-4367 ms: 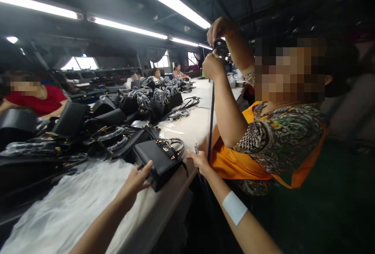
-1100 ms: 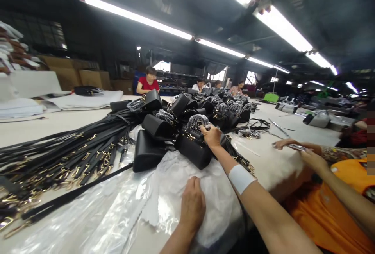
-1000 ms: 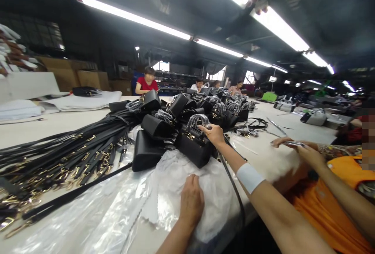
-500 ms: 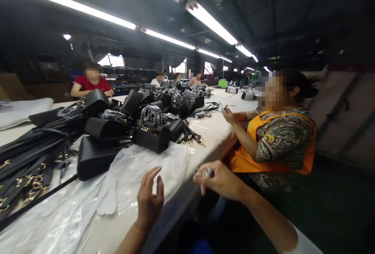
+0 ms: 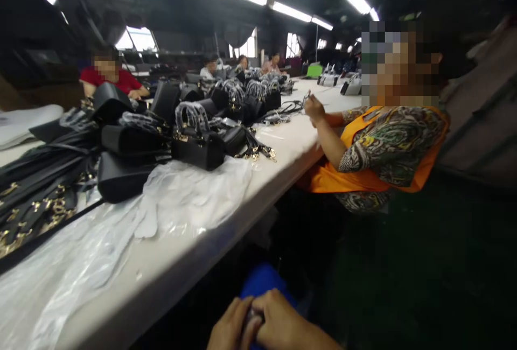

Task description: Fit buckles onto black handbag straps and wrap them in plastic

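Low at the bottom of the view, my left hand (image 5: 229, 326) and my right hand (image 5: 280, 322) are together, away from the table's side. Their fingers are curled around a small dark, slightly shiny thing (image 5: 254, 315), mostly hidden and too blurred to name. Just behind them is something bright blue (image 5: 264, 281). On the table (image 5: 169, 264), the nearest black handbag (image 5: 197, 148) stands upright with plastic wrapped round its handles. White wrapping sheets (image 5: 194, 196) lie in front of it.
More black bags (image 5: 125, 172) are heaped at the left, beside black straps (image 5: 36, 199) with gold clasps. A co-worker in an orange apron (image 5: 343, 172) sits at the right table edge, hands raised. Another person in red (image 5: 121, 83) is across the table.
My hands have come together and dropped below the table edge; the left was open over the table before. The camera has tipped downward.
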`<state>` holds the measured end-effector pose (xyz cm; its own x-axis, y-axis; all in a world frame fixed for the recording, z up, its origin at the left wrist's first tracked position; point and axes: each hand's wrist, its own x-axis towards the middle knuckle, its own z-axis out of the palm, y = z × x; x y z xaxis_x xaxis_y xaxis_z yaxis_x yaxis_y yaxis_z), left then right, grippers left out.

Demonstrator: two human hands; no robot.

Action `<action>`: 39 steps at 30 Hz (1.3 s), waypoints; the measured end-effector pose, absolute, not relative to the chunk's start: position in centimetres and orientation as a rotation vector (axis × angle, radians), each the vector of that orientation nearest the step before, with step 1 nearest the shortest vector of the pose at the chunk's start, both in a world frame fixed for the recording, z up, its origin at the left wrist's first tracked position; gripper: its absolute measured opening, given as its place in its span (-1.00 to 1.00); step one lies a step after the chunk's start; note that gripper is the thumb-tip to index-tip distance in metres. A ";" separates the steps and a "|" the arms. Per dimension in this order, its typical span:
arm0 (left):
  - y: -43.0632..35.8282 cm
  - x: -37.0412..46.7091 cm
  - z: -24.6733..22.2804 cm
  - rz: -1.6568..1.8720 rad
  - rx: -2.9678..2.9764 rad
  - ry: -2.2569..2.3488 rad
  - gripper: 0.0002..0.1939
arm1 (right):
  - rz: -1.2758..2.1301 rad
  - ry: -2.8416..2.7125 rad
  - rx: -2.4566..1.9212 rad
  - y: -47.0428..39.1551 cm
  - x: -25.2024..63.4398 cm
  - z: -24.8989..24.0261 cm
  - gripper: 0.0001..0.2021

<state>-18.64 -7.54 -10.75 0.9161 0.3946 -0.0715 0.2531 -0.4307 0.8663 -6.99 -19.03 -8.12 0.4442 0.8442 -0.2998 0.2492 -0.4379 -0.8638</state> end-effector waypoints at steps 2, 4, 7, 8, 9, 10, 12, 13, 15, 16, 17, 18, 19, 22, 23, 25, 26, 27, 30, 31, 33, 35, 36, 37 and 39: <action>-7.3 -19.2 -8.8 0.101 2.088 0.477 -0.72 | 0.946 -0.937 -1.864 -19.5 -6.9 -7.8 -0.86; -6.9 -19.3 -7.1 0.139 2.077 0.526 -0.76 | 0.959 -0.901 -1.788 -20.0 -6.1 -7.5 -0.80; -6.3 -19.4 -6.0 0.122 1.871 0.634 -0.75 | 1.095 -0.796 -1.620 -21.0 -5.1 -6.9 -0.74; -6.2 -19.5 -6.0 0.084 1.772 0.661 -0.72 | 1.130 -0.770 -1.571 -21.4 -4.8 -6.6 -0.75; -6.2 -19.7 -6.0 0.036 1.673 0.677 -0.69 | 1.146 -0.751 -1.534 -21.8 -4.7 -6.4 -0.76; -6.3 -19.8 -6.2 -0.016 1.579 0.681 -0.66 | 1.145 -0.737 -1.506 -22.2 -4.5 -6.2 -0.77; -6.3 -19.9 -6.5 -0.107 1.418 0.655 -0.62 | 1.112 -0.730 -1.475 -22.7 -4.2 -6.1 -0.79; -6.3 -20.0 -6.5 -0.143 1.359 0.629 -0.61 | 1.095 -0.735 -1.468 -22.9 -4.0 -6.1 -0.79; -6.3 -19.9 -6.4 -0.200 1.290 0.567 -0.60 | 1.079 -0.765 -1.458 -23.0 -3.5 -6.3 -0.78; -6.2 -19.8 -6.1 -0.221 1.281 0.538 -0.60 | 1.077 -0.789 -1.456 -23.0 -3.3 -6.5 -0.78; -6.2 -19.6 -5.8 -0.238 1.290 0.511 -0.60 | 1.075 -0.818 -1.458 -22.9 -3.1 -6.6 -0.78; -6.1 -19.5 -5.4 -0.253 1.314 0.488 -0.60 | 1.073 -0.851 -1.460 -22.8 -2.9 -6.7 -0.78; -6.1 -19.3 -5.1 -0.270 1.350 0.465 -0.60 | 1.072 -0.887 -1.460 -22.6 -2.8 -6.8 -0.78; -6.0 -18.9 -4.2 -0.335 1.487 0.391 -0.63 | 1.096 -0.990 -1.446 -21.8 -2.5 -6.7 -0.77; -6.0 -18.8 -4.2 -0.351 1.500 0.383 -0.63 | 1.103 -1.008 -1.445 -21.6 -2.5 -6.6 -0.75; -6.1 -18.9 -4.3 -0.367 1.426 0.397 -0.63 | 1.087 -1.043 -1.453 -21.2 -2.2 -6.2 -0.70; -6.2 -18.9 -4.4 -0.365 1.344 0.411 -0.65 | 1.057 -1.070 -1.452 -21.2 -2.0 -5.9 -0.67; -6.3 -19.1 -4.6 -0.357 1.243 0.425 -0.67 | 1.016 -1.107 -1.442 -21.2 -1.7 -5.7 -0.65; -6.8 -19.4 -4.9 -0.306 0.943 0.429 -0.71 | 0.874 -1.219 -1.386 -21.6 -1.2 -5.2 -0.64; -6.9 -19.5 -4.9 -0.277 0.871 0.428 -0.74 | 0.823 -1.225 -1.385 -21.8 -1.2 -5.2 -0.66; -7.2 -19.6 -4.9 -0.207 0.780 0.430 -0.79 | 0.687 -1.192 -1.430 -22.1 -1.4 -5.8 -0.72; -7.4 -19.6 -4.7 -0.137 0.728 0.430 -0.82 | 0.520 -1.165 -1.499 -22.2 -2.2 -6.9 -0.74; -7.5 -19.6 -4.6 -0.104 0.703 0.431 -0.81 | 0.442 -1.159 -1.531 -22.1 -2.7 -7.5 -0.74; -7.6 -19.5 -4.5 -0.074 0.675 0.432 -0.81 | 0.383 -1.155 -1.558 -22.0 -3.2 -8.1 -0.73; -7.8 -19.4 -4.3 -0.017 0.605 0.434 -0.80 | 0.360 -1.103 -1.602 -21.7 -4.4 -8.8 -0.72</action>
